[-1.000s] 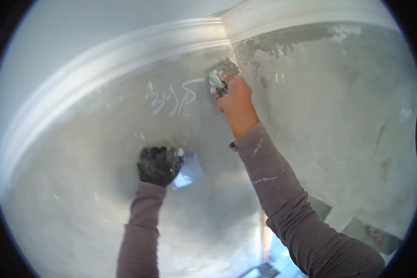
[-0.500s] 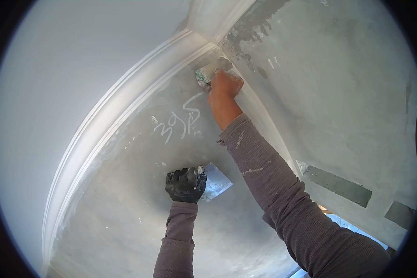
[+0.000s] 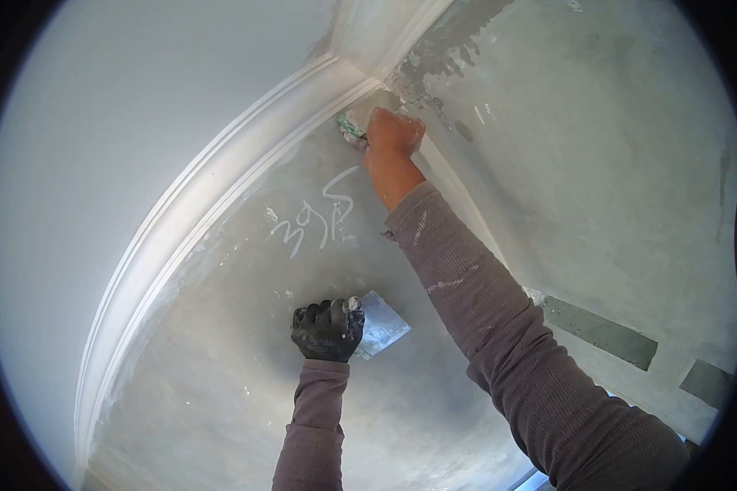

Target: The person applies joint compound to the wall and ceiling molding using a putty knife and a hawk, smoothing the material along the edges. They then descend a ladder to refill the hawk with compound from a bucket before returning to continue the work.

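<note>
Ceiling (image 3: 98, 147): smooth and pale, up and to the left of both hands.
Cornice moulding (image 3: 221, 176): white, curving from lower left up to the corner above the right hand.
Plastered wall (image 3: 221, 352): grey, freshly skimmed, behind and around the left hand.
Scratched figures (image 3: 315, 217): white marks in the plaster, between the two hands, above the left hand and just left of the right forearm.
Left hand (image 3: 327, 330): in a dark, plaster-smeared glove, fingers curled shut around a handle, raised in front of the wall.
Broad putty knife (image 3: 381, 325): held in the left hand, metal blade sticking out to the right of the glove, smeared with pale plaster; whether touching the wall, cannot tell.
Left sleeve (image 3: 311, 425): mauve ribbed knit, running straight down from the glove.
Small scraper (image 3: 350, 128): green-and-white handle end showing just left of the right fist, blade hidden; pressed up near the wall just below the moulding, at the corner.
Right hand (image 3: 393, 135): bare, closed in a fist around the small scraper, stretched high toward the corner.
Right sleeve (image 3: 483, 303): same mauve knit, flecked with white plaster, slanting down to the lower right.
Adjoining wall (image 3: 598, 180): grey, right of the right arm, patchy darker plaster near the top.
Dark rectangular patches (image 3: 602, 329): on the adjoining wall, below and right of the right arm.
</note>
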Tool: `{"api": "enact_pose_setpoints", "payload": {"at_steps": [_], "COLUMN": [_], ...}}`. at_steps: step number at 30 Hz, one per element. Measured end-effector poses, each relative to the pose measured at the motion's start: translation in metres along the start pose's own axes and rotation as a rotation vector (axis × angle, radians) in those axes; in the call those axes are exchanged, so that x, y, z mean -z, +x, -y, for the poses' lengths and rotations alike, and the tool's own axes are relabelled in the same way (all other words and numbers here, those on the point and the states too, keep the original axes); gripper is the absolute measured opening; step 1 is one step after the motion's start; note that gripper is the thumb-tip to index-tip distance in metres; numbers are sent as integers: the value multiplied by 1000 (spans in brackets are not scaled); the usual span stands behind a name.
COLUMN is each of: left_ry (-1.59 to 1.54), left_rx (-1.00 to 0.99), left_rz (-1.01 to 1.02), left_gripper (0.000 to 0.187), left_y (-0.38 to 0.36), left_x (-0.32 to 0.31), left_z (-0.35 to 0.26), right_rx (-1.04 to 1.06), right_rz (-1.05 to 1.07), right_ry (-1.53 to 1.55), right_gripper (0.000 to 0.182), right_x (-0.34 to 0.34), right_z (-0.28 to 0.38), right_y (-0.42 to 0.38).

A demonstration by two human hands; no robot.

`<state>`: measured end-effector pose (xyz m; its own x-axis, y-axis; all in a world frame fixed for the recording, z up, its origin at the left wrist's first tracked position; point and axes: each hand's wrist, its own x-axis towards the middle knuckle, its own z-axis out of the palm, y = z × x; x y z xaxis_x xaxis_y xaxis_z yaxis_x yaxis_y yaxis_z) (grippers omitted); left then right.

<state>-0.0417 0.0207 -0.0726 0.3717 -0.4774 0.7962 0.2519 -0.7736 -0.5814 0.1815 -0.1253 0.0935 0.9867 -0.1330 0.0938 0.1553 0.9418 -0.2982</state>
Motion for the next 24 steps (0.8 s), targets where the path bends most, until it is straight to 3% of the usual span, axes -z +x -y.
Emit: {"api": "enact_pose_setpoints", "payload": {"at_steps": [2, 4, 7, 10, 24], "left_ry": [-7, 9, 34, 32, 7], "left_rx": [6, 11, -1, 36, -9], "left_rz": [-1, -14, -13, 72, -41], "left_gripper": [19, 19, 19, 17, 19], "left_y": [0, 0, -1, -1, -3], "left_x": [0, -1, -2, 1, -2], "left_z": [-1, -1, -1, 0, 0], "right_rx": [-26, 121, 194, 152, 227], "right_rz": [38, 26, 50, -124, -133], "right_ry": [-59, -199, -120, -112, -191], "right_gripper": [37, 31, 32, 37, 39], "right_x": [0, -1, -2, -8, -8], "right_z": [8, -3, -15, -20, -29], "right_y": [-6, 1, 10, 6, 16]}}
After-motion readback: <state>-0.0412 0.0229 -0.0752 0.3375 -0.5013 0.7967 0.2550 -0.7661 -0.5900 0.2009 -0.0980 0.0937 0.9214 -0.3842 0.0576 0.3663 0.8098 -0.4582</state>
